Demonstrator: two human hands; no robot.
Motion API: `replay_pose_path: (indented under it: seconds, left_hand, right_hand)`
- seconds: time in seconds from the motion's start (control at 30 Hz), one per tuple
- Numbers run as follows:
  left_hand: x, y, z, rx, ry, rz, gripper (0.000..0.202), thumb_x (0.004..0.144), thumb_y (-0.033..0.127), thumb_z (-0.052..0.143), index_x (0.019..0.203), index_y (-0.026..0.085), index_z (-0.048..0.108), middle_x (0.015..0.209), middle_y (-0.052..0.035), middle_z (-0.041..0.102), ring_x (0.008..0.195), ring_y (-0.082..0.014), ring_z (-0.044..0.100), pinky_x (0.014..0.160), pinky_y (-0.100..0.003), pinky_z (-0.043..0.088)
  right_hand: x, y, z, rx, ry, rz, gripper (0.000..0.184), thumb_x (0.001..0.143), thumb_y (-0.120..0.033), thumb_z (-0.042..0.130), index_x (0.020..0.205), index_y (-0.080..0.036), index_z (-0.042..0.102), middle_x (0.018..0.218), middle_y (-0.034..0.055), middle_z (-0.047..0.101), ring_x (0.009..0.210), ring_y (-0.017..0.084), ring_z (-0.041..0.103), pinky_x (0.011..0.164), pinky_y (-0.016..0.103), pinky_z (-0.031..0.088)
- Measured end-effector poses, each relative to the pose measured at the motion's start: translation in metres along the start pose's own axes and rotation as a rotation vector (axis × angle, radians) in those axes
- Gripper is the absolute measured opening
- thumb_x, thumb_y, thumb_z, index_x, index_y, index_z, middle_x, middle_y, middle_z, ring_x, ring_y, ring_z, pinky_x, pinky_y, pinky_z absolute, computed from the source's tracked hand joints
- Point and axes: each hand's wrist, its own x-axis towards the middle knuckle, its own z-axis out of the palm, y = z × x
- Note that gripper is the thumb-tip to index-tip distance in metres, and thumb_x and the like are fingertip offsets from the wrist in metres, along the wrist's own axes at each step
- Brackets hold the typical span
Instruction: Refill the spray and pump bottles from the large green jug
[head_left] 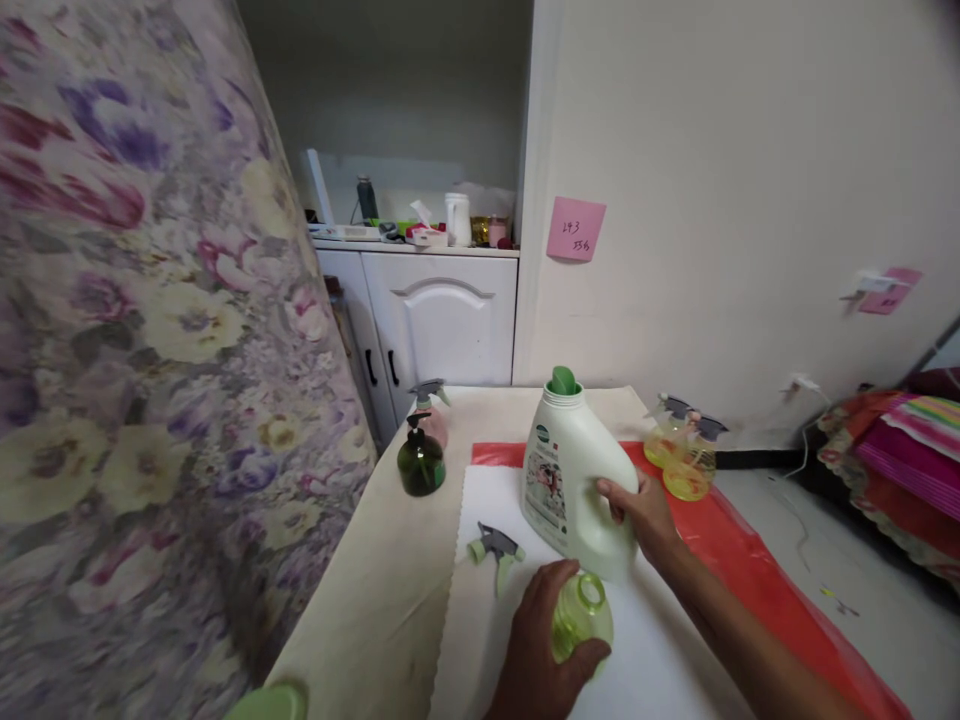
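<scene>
A large white detergent jug (570, 470) with a green spout stands on a white sheet (480, 640) on the table. My right hand (645, 515) is wrapped round the jug's handle side. My left hand (544, 645) grips a small open green spray bottle (581, 612) with its top off, just in front of the jug. The bottle's grey and green trigger sprayer head (496, 553) lies loose on the white sheet to the left.
A dark green pump bottle (420, 460) and a pink spray bottle (433, 418) stand at the left. Two yellow spray bottles (684, 458) sit on a red sheet (757, 570) on the right. A floral curtain (142, 360) hangs at the left; a white cupboard (435, 320) stands behind.
</scene>
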Motion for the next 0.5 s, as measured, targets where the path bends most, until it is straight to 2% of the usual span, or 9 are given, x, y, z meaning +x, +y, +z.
replay_pose_path:
  seconds: [0.13, 0.23, 0.37, 0.5]
  left_hand:
    - [-0.001, 0.003, -0.001, 0.003, 0.012, -0.006, 0.065, 0.065, 0.015, 0.071, 0.127, 0.023, 0.053, 0.131, -0.0105, 0.056, 0.124, -0.0302, 0.048, 0.110, -0.045, 0.032]
    - [-0.001, 0.000, -0.002, -0.001, 0.032, 0.044, 0.060, 0.069, 0.020, 0.070, 0.127, 0.023, 0.054, 0.131, -0.0112, 0.056, 0.123, -0.0305, 0.048, 0.109, -0.046, 0.033]
    - [-0.002, -0.002, -0.001, -0.003, 0.050, 0.087, 0.057, 0.070, 0.024, 0.070, 0.125, 0.022, 0.055, 0.130, -0.0120, 0.057, 0.123, -0.0306, 0.049, 0.108, -0.047, 0.034]
    - [0.000, 0.008, -0.006, -0.022, 0.067, 0.107, 0.054, 0.071, 0.024, 0.069, 0.124, 0.022, 0.057, 0.127, -0.0108, 0.059, 0.121, -0.0298, 0.051, 0.107, -0.046, 0.036]
  right_hand:
    - [-0.001, -0.018, -0.004, -0.034, 0.004, -0.009, 0.039, 0.062, -0.050, 0.076, 0.056, -0.021, 0.051, 0.037, -0.0080, 0.045, 0.037, 0.009, 0.037, 0.041, 0.023, 0.028]
    - [-0.006, -0.040, -0.018, -0.076, 0.007, -0.014, 0.039, 0.064, -0.049, 0.075, 0.055, -0.021, 0.050, 0.039, -0.0072, 0.046, 0.037, 0.010, 0.038, 0.041, 0.024, 0.028]
    - [-0.018, -0.072, -0.048, -0.154, -0.001, -0.017, 0.039, 0.062, -0.048, 0.076, 0.053, -0.020, 0.051, 0.037, -0.0072, 0.045, 0.037, 0.009, 0.037, 0.041, 0.024, 0.028]
    - [-0.037, -0.096, -0.088, -0.322, 0.001, -0.017, 0.039, 0.065, -0.050, 0.074, 0.052, -0.021, 0.051, 0.037, -0.0061, 0.046, 0.038, 0.010, 0.038, 0.043, 0.024, 0.031]
